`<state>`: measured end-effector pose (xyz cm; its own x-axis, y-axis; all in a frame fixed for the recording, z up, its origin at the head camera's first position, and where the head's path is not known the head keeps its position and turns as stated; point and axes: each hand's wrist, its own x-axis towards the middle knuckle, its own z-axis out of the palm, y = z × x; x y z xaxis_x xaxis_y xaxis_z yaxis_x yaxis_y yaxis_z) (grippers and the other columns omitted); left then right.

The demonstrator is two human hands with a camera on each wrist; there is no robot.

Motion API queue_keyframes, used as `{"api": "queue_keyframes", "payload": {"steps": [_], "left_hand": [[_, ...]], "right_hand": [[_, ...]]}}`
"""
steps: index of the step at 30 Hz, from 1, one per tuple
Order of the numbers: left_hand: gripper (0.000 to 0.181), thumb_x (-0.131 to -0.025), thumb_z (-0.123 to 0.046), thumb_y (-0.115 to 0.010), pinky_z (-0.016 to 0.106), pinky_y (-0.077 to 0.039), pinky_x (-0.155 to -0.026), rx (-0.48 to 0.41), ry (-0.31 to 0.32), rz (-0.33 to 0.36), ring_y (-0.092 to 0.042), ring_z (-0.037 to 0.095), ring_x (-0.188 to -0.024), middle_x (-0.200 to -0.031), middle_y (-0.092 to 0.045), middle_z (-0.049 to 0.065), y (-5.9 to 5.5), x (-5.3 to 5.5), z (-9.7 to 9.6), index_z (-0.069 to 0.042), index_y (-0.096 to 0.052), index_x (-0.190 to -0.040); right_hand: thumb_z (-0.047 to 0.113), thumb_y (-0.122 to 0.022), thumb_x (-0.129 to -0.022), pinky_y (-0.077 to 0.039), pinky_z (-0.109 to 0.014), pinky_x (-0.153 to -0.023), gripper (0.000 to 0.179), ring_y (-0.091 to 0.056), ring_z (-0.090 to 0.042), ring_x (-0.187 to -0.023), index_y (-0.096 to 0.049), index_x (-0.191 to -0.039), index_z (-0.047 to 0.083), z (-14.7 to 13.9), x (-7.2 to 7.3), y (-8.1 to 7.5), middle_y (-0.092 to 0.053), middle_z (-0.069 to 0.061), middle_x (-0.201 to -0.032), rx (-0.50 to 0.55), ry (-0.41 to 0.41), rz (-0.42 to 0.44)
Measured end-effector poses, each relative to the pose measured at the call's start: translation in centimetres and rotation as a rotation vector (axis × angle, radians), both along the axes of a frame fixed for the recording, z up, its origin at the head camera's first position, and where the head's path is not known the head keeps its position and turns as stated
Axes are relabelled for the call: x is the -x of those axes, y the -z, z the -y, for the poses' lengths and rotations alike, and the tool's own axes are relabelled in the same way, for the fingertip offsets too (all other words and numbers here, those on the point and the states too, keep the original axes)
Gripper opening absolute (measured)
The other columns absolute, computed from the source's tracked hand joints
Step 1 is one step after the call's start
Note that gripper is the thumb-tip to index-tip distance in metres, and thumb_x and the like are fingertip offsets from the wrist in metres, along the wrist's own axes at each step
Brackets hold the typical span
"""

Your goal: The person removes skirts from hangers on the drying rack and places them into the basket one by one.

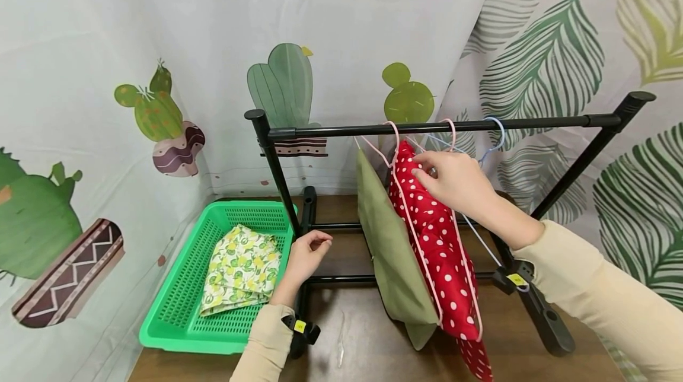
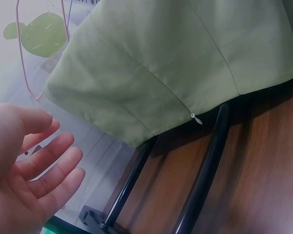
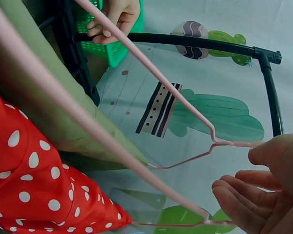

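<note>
My right hand [image 1: 450, 179] hovers in front of the upper part of the red polka-dot cloth item [image 1: 437, 257], its fingers loosely bent with nothing between them. In the right wrist view, those fingertips are beside the necks of two pink hangers [image 3: 156, 73]. The red item hangs from the rack's rail, and an olive green cloth item [image 1: 386, 239] with a small zip pull [image 2: 197, 118] hangs to its left. My left hand [image 1: 309, 253] is relaxed and holds nothing, between the green basket [image 1: 171, 311] and the olive item.
A black rack with a top rail [image 1: 341, 131] stands on the wooden table [image 1: 341, 334]. On the right of the rail is a blue hanger [image 1: 500, 133]. The basket contains a folded lemon-print cloth [image 1: 242, 269]. Behind is a printed curtain [image 1: 341, 8].
</note>
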<state>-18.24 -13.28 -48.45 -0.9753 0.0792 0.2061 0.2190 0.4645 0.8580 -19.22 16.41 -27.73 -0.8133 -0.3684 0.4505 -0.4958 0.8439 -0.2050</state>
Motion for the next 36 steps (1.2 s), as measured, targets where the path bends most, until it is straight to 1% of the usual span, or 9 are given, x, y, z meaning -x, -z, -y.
{"api": "queue_keyframes", "payload": {"steps": [4,9,14,16,20,24,27,31,36], "left_hand": [[0.009,-0.086,-0.015,-0.063,0.024,-0.05,-0.068,-0.008,0.004,0.011,-0.063,0.015,-0.08,-0.088,-0.069,-0.001,-0.1,0.1,-0.1,-0.016,-0.07,-0.092],[0.011,-0.087,-0.015,-0.063,0.026,-0.051,-0.072,-0.008,0.007,0.022,-0.064,0.013,-0.083,-0.093,-0.069,-0.001,0.1,0.2,-0.3,-0.016,-0.069,-0.096],[0.012,-0.087,-0.016,-0.063,0.028,-0.051,-0.075,-0.004,-0.001,0.046,-0.064,0.012,-0.086,-0.096,-0.068,-0.002,0.4,0.5,-0.6,-0.018,-0.069,-0.097],[0.012,-0.087,-0.017,-0.063,0.028,-0.052,-0.075,-0.001,-0.001,0.042,-0.064,0.013,-0.086,-0.097,-0.068,-0.001,0.6,0.6,-0.7,-0.018,-0.069,-0.098],[0.012,-0.087,-0.017,-0.062,0.028,-0.052,-0.073,0.001,0.002,0.023,-0.064,0.014,-0.085,-0.097,-0.068,0.0,0.9,0.7,-0.8,-0.017,-0.069,-0.098],[0.012,-0.087,-0.017,-0.063,0.028,-0.052,-0.072,-0.007,0.008,0.009,-0.064,0.015,-0.084,-0.095,-0.069,0.001,1.0,0.8,-1.0,-0.016,-0.069,-0.097],[0.011,-0.087,-0.016,-0.063,0.029,-0.052,-0.072,-0.009,0.004,0.016,-0.065,0.016,-0.083,-0.095,-0.069,0.001,0.9,0.8,-1.1,-0.016,-0.069,-0.096],[0.011,-0.087,-0.016,-0.064,0.03,-0.052,-0.071,-0.005,-0.005,0.032,-0.065,0.016,-0.082,-0.094,-0.069,0.002,1.0,0.8,-1.4,-0.016,-0.07,-0.095],[0.01,-0.086,-0.014,-0.064,0.028,-0.052,-0.069,-0.007,-0.014,0.029,-0.065,0.016,-0.081,-0.093,-0.069,0.002,1.2,0.9,-1.8,-0.015,-0.07,-0.094]], "right_hand": [[0.021,-0.061,-0.085,-0.045,-0.039,-0.054,0.026,-0.061,-0.021,-0.063,-0.066,-0.105,0.007,0.5,0.4,0.1,-0.07,-0.005,-0.081,-0.011,0.003,-0.01],[0.021,-0.059,-0.085,-0.046,-0.038,-0.051,0.027,-0.063,-0.024,-0.065,-0.065,-0.106,0.005,1.3,0.9,0.1,-0.07,-0.008,-0.084,-0.014,0.004,0.053],[0.022,-0.058,-0.086,-0.049,-0.042,-0.058,0.026,-0.065,-0.026,-0.071,-0.066,-0.105,0.006,1.9,1.3,0.3,-0.07,-0.007,-0.085,-0.011,-0.003,0.074],[0.022,-0.059,-0.086,-0.05,-0.043,-0.061,0.025,-0.066,-0.025,-0.073,-0.066,-0.104,0.006,2.1,1.5,0.4,-0.07,-0.007,-0.085,-0.002,-0.007,0.08],[0.023,-0.06,-0.085,-0.05,-0.043,-0.061,0.026,-0.066,-0.028,-0.074,-0.065,-0.102,0.005,2.6,1.9,0.7,-0.07,-0.008,-0.083,0.001,0.005,0.1],[0.025,-0.062,-0.084,-0.05,-0.043,-0.062,0.027,-0.066,-0.028,-0.074,-0.065,-0.101,0.004,3.2,2.2,0.9,-0.07,-0.009,-0.082,-0.007,0.03,0.126],[0.026,-0.063,-0.084,-0.05,-0.043,-0.062,0.028,-0.066,-0.028,-0.072,-0.066,-0.099,0.004,3.6,2.4,1.0,-0.07,-0.009,-0.079,-0.001,0.046,0.14],[0.026,-0.063,-0.083,-0.049,-0.044,-0.061,0.025,-0.064,-0.028,-0.07,-0.066,-0.094,0.004,4.0,2.6,1.1,-0.069,-0.007,-0.075,0.011,0.062,0.137],[0.023,-0.063,-0.082,-0.048,-0.043,-0.059,0.022,-0.062,-0.027,-0.066,-0.068,-0.092,0.004,4.4,2.9,1.1,-0.066,-0.005,-0.069,0.023,0.074,0.132]]}}
